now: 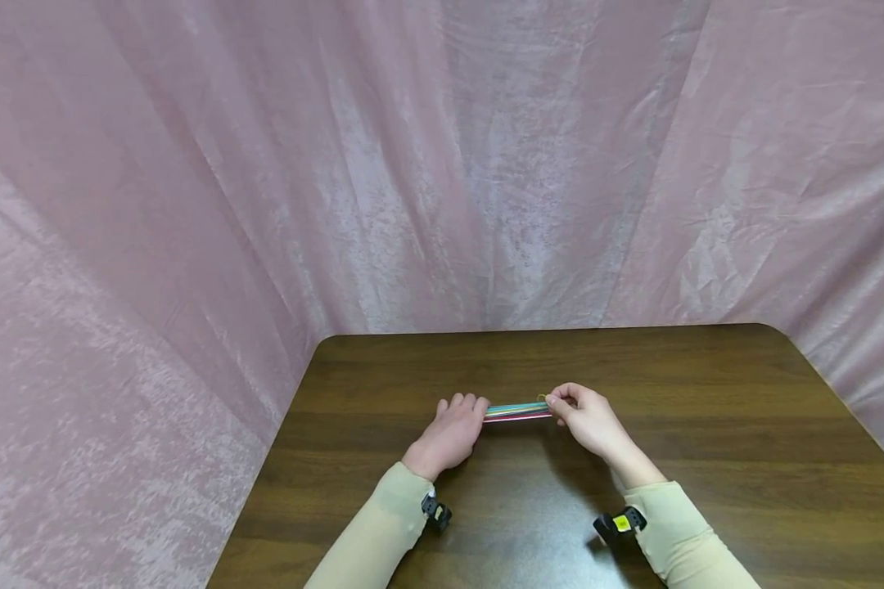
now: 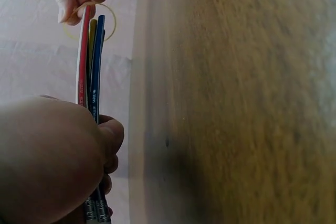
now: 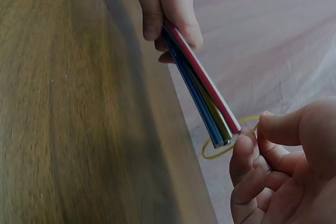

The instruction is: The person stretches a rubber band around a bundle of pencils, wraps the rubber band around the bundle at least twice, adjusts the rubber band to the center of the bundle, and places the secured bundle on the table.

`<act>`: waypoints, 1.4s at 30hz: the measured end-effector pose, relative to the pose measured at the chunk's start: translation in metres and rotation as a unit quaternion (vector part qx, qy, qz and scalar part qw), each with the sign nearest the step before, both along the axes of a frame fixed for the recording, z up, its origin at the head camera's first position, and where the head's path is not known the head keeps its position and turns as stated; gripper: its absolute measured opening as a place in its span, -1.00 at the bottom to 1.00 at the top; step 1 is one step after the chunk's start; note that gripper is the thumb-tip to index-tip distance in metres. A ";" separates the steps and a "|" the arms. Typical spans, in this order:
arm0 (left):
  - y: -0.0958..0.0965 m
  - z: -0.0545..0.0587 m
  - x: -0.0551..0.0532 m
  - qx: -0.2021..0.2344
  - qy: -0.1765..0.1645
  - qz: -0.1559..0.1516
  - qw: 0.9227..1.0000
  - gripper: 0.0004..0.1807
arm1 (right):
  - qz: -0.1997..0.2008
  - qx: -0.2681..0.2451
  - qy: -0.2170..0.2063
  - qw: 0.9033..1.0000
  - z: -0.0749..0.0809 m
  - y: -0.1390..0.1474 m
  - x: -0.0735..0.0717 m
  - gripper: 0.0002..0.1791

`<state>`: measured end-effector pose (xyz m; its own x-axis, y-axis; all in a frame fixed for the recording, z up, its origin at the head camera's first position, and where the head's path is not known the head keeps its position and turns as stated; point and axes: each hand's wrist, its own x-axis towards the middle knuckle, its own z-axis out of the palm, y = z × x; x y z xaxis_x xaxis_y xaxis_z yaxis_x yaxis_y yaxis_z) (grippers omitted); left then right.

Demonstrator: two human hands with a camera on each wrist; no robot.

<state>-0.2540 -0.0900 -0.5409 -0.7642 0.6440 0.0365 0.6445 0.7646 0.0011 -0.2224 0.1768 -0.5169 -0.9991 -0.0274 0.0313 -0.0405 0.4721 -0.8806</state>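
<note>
A bundle of several pencils [image 1: 517, 411] in red, blue, yellow and other colours is held above the table, lying crosswise in the head view. My left hand [image 1: 453, 429] grips the bundle around its left part, hiding much of it. At the bundle's other end, my right hand [image 1: 585, 417] pinches a thin yellow rubber band [image 3: 211, 156] between thumb and fingers. In the right wrist view the band loops loosely about the flat pencil tips, wider than the bundle. A red pencil [image 2: 83, 66] and a dark blue pencil [image 2: 96, 77] show clearly in the left wrist view.
The brown wooden table [image 1: 383, 368] has rounded far corners. Behind it and along the sides hangs a pink velvety curtain [image 1: 442, 180]. A small black camera [image 1: 435, 512] sits on the left wrist, another black camera [image 1: 619, 523] on the right wrist.
</note>
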 end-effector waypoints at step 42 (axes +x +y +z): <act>0.017 0.017 -0.002 0.060 -0.028 0.017 0.998 -0.47 | 0.216 0.095 0.138 0.962 -0.029 -0.054 0.007 -0.74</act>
<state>-0.2556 -0.0731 -0.5238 -0.7891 0.6106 0.0672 0.6137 0.7789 0.1295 -0.2153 0.1226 -0.5462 -0.8473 -0.4702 0.2469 -0.4891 0.5096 -0.7078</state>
